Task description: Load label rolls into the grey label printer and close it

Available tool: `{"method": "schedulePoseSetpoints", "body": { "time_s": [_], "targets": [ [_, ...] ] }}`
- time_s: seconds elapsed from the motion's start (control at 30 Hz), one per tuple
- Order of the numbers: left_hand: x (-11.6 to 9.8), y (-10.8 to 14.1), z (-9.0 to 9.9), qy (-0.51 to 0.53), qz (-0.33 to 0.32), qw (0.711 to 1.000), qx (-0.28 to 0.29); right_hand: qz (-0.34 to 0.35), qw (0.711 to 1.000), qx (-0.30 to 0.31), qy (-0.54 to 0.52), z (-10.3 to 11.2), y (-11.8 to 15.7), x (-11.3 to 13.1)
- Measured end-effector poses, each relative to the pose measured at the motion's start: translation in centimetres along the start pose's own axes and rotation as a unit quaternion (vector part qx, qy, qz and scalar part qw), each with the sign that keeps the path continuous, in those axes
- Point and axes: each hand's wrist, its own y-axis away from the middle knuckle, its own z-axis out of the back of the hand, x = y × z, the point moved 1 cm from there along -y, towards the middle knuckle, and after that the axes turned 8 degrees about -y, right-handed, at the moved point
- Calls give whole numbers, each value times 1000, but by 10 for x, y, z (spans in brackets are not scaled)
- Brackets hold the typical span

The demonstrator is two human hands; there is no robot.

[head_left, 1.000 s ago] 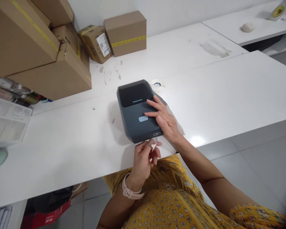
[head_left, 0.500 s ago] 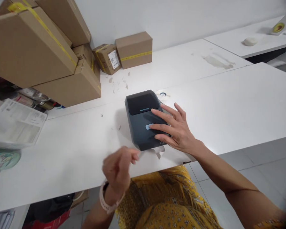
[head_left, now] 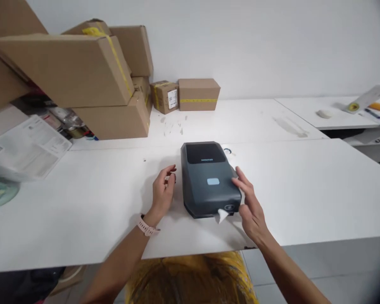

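A dark grey label printer (head_left: 196, 177) with a glossy black window and a pale blue button (head_left: 213, 181) lies on the white table. A small white curl of label paper (head_left: 222, 215) sticks out at its front edge. My right hand (head_left: 251, 207) is at the printer's right side, fingertips at its upper right edge and the thumb by the front corner; it is open. Just left of the printer, my left hand (head_left: 163, 190) is loosely curved with nothing seen in it, apart from the casing. A pink watch strap circles the left wrist.
Large cardboard boxes (head_left: 110, 120) are stacked at the left. Two smaller taped boxes, one of them plain brown (head_left: 199, 93), stand against the wall. A white package (head_left: 28, 147) lies at far left. Right of it all, a round white object (head_left: 324, 114) rests on another table.
My right hand has left the blue button for the printer's right side. My left hand has moved up beside the printer's left side. The view has tilted up.
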Motion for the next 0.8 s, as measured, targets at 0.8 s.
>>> {"method": "schedulePoseSetpoints", "body": {
  "time_s": [0.8],
  "targets": [
    [0, 7, -3, -207, -343, 916, 19, 50, 990, -56, 117, 12, -249, -7]
  ]
}}
